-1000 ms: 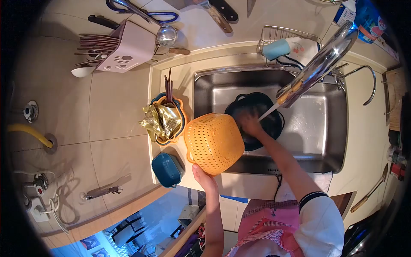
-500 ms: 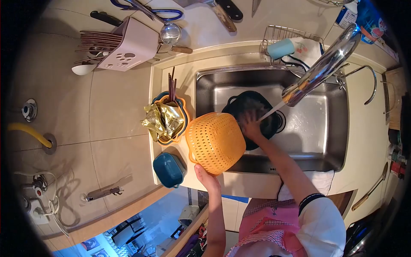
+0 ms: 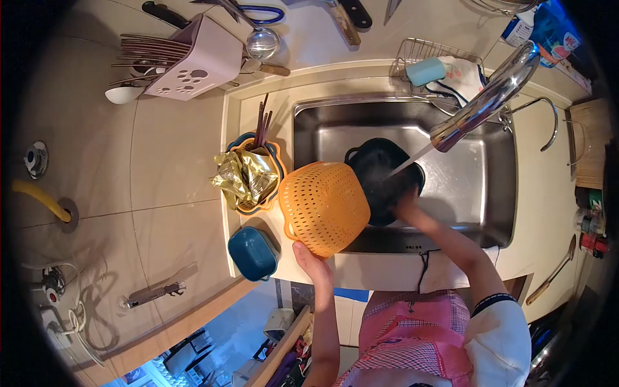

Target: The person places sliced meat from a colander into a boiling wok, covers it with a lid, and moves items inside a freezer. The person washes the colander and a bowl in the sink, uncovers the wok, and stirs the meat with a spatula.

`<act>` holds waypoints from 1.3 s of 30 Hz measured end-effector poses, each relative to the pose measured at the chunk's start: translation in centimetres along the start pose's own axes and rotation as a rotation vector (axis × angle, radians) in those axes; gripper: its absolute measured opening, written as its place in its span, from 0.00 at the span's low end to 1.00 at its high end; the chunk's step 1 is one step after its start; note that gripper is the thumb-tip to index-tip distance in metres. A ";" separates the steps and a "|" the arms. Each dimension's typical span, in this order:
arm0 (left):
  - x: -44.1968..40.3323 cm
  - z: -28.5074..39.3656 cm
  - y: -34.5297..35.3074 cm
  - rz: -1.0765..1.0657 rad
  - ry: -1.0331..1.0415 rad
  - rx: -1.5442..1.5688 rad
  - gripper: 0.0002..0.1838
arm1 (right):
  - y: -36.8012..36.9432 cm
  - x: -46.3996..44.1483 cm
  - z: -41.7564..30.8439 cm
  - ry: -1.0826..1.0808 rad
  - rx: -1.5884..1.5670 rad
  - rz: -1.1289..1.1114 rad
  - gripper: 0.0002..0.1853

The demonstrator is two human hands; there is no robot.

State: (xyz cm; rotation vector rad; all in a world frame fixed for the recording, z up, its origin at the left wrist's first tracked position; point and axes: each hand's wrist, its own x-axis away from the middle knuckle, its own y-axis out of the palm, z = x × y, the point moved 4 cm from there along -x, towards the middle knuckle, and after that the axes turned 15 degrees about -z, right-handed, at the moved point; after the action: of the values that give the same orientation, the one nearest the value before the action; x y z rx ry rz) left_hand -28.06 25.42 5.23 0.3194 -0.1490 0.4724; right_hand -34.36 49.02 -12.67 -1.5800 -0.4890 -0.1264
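My left hand [image 3: 312, 262] grips the lower edge of an orange perforated basket [image 3: 327, 208], tilted with its underside toward me at the sink's left edge. My right hand [image 3: 406, 206] is at the lower right side of a dark basin [image 3: 380, 171] in the steel sink [image 3: 467, 226]; its fingers are blurred. Water runs from the chrome faucet [image 3: 487, 97] into the basin. Left of the orange basket, nested baskets [image 3: 282, 169] hold crumpled gold foil [image 3: 242, 177] and chopsticks [image 3: 262, 122]. A small teal container [image 3: 253, 253] stands below them.
A pink utensil holder [image 3: 200, 61] with chopsticks and a white spoon is at the upper left. Behind the sink is a wire rack [image 3: 445, 51] with a blue-green item [image 3: 425, 71] and a cloth. Knives and scissors [image 3: 261, 14] are along the top.
My right hand has moved from the basin's middle toward its lower right side. My left hand keeps hold of the orange basket, nearly still. The view has shifted slightly.
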 end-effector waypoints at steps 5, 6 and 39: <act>-0.2 -0.3 -0.1 -0.010 -0.010 -0.023 0.19 | 4.1 -2.0 -1.3 -0.397 -0.495 -0.805 0.23; -0.2 -0.3 -0.1 -0.010 -0.012 -0.024 0.19 | 3.9 -3.0 0.1 -0.165 -0.369 -0.623 0.22; 0.4 -0.7 0.8 -0.115 -0.033 -0.093 0.18 | 8.4 -3.4 2.9 -0.406 0.020 -0.561 0.26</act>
State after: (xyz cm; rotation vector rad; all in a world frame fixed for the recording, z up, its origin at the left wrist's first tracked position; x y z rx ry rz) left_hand -28.01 26.46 4.89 0.2436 -0.1829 0.3458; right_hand -34.85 51.08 -21.89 -1.4130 -1.2429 -0.2259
